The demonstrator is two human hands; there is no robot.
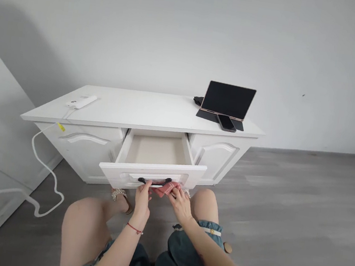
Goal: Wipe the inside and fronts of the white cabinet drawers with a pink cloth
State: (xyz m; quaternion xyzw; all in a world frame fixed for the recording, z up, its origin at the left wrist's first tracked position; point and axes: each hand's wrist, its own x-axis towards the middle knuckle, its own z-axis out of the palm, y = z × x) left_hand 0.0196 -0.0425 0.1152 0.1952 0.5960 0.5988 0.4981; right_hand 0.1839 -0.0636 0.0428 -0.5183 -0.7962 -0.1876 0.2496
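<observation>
A white drawer (152, 171) is pulled out from the middle of the cabinet, and its inside shows a bare pale bottom. Across its front runs a black drawer handle (157, 183). My left hand (142, 198) is closed at the handle's left part, thumb against it and fingers curled below, partly hidden. A red patterned cloth (165, 190) hangs at the right part of the handle, some of it behind the bar. My right hand (180, 204) pinches the cloth's right end.
On the white cabinet (141, 108) stand a tablet-like screen (228, 99), a phone (226, 123) and a white power strip (83, 101). Its white cable (45, 167) loops down at the left. A black item (198, 100) lies behind the screen. My knees flank the drawer.
</observation>
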